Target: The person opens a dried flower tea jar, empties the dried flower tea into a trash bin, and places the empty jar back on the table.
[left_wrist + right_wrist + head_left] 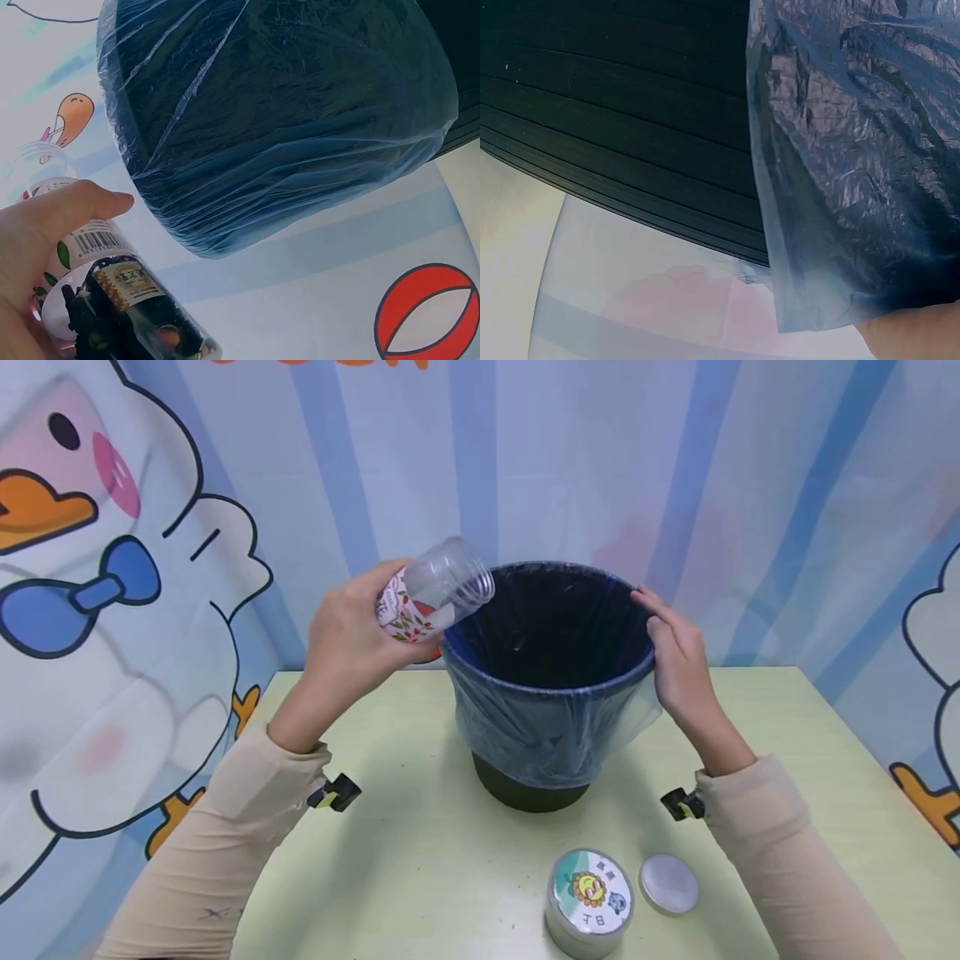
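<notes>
My left hand (348,622) grips a clear plastic jar (442,589) with a flowered label, tilted so its uncapped mouth points at the bin's opening. The left wrist view shows the label's barcode beside my thumb (105,201) and a dark patch with a gold label near the jar's lower end. A dark trash bin (528,793) stands upright, lined with a thin translucent bag (540,739) folded over its rim. My right hand (684,664) rests against the bin's right rim, fingers extended; the right wrist view shows only a bit of it below the bag.
A round tin (588,902) with a sunflower picture on top stands near the table's front. Beside it lies a silvery round lid (670,883). The pale green table (375,827) meets a cartoon-printed backdrop (390,468) behind the bin.
</notes>
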`<state>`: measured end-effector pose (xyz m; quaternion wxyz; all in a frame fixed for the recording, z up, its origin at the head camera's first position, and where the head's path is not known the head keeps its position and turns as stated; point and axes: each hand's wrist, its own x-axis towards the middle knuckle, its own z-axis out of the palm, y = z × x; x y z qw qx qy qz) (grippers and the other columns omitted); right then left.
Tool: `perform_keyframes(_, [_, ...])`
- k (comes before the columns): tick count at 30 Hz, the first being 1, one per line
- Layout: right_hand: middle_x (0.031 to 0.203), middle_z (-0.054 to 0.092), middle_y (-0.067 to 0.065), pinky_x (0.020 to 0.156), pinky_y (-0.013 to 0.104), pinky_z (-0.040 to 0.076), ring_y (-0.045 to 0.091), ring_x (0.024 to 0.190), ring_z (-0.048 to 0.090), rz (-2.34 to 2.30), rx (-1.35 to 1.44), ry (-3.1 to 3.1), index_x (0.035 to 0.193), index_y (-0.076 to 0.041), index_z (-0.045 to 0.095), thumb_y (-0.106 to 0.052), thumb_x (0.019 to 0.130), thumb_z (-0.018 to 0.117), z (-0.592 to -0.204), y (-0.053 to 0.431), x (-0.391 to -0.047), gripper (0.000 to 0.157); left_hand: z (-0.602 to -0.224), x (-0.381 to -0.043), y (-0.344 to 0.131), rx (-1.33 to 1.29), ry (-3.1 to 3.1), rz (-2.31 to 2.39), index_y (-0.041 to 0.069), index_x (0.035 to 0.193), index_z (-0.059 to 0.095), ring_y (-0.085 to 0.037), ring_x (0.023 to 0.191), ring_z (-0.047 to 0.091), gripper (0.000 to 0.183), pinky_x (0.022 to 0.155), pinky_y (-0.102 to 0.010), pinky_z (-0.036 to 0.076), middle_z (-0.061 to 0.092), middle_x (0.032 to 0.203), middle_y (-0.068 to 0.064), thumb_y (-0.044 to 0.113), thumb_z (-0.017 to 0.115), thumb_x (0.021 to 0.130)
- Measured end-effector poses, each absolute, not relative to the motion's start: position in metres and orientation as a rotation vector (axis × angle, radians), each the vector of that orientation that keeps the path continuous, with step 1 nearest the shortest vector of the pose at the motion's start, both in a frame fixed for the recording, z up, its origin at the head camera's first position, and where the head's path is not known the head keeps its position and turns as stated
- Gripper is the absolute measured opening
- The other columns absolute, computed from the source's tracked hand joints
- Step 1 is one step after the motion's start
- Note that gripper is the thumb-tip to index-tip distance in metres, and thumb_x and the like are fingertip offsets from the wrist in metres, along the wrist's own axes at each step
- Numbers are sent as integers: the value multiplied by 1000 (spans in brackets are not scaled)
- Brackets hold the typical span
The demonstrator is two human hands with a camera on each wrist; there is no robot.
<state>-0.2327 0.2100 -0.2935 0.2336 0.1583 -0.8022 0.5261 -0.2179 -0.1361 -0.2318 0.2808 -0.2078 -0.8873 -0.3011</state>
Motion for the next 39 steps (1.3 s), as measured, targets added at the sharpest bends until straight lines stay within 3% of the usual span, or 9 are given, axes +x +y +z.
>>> perform_keyframes(12, [155, 39, 11, 119, 39, 19, 22, 146, 27, 1441, 441, -2209, 142, 5, 49, -12, 106, 28, -294, 211, -233, 45, -227, -226, -130, -561, -2379, -683, 19, 134, 61, -23, 92, 61, 66, 69, -43, 48, 68, 113, -5, 26, 86, 74])
perform_keyframes(39, [154, 41, 10, 118, 38, 20, 22, 145, 30, 1415, 424, -2196, 140, 3, 53, -15, 107, 28, -295, 210, -233, 46, -217, -234, -112, -604, -2333, -458, 21, 137, 60, -28, 98, 60, 72, 70, -45, 50, 67, 117, -9, 22, 88, 70])
